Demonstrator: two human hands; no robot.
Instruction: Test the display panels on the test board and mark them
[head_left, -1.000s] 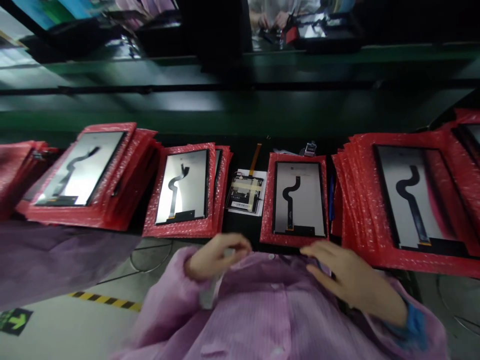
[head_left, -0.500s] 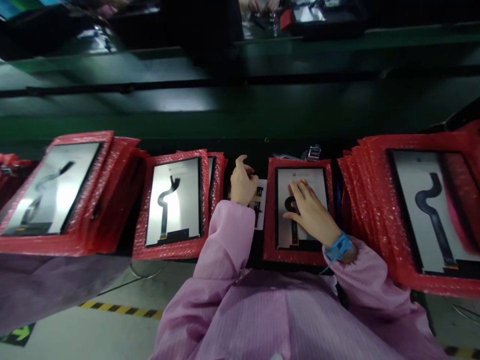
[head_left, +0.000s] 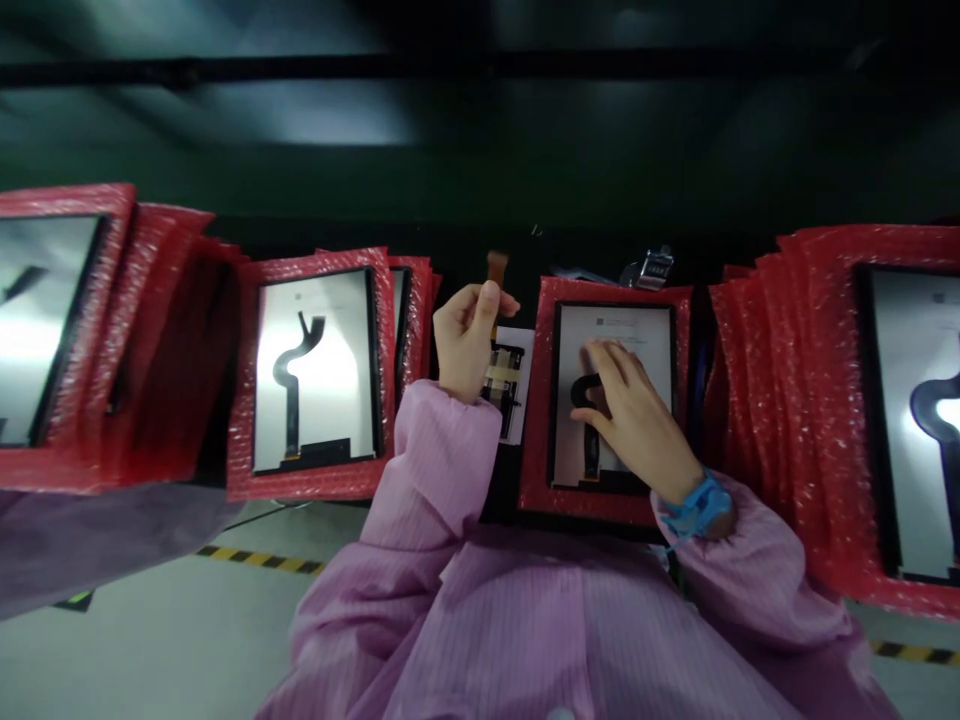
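Mid-bench [head_left: 510,492], left hand [head_left: 466,338] closed narrow, thumb and fingers pinching a brown ribbon [head_left: 496,268] upright above a small circuit assembly [head_left: 505,378] on white backing. To its right, a grey display panel [head_left: 645,328] on red bubble wrap [head_left: 536,440]. Right hand [head_left: 637,418] spread loosely over panel, thumb apart, by its curved black flex cable [head_left: 581,392]; firmness of contact unclear. Metal piece [head_left: 656,268] just beyond the wrap's far edge.

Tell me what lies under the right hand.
Under the right hand is a grey panel with a curved black cable, on red bubble wrap. The hand covers the cable's upper end and part of the panel's face.
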